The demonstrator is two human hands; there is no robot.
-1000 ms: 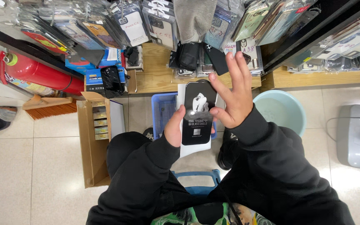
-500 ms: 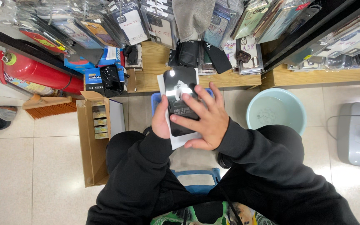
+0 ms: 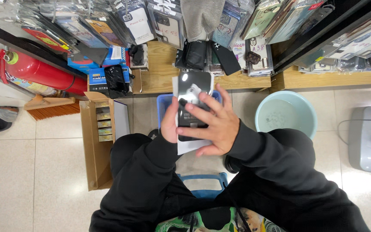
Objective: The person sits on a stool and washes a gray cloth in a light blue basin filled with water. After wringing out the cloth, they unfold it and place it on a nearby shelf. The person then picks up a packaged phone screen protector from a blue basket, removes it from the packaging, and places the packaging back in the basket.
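Observation:
My left hand [image 3: 169, 124] grips the left edge of a black phone case in a clear glossy packet [image 3: 193, 92], held upright in front of me over my lap. My right hand [image 3: 213, 124] lies across the packet's front with fingers spread, covering its lower half. Behind the packet a white card backing [image 3: 187, 147] shows at the lower edge. Both arms are in black sleeves. Under the packet a blue plastic basket [image 3: 163, 105] stands on the floor.
Racks of packaged phone cases [image 3: 159, 19] hang above a wooden shelf [image 3: 159, 79]. A red fire extinguisher [image 3: 39, 71] lies at left, an open cardboard box [image 3: 97, 141] beside my knee, a pale green bucket [image 3: 286, 116] and a grey device [image 3: 370, 139] at right.
The packet has shifted left and slightly up. My right hand has come down from open beside it to flat across its front; the light insert seen earlier is now covered.

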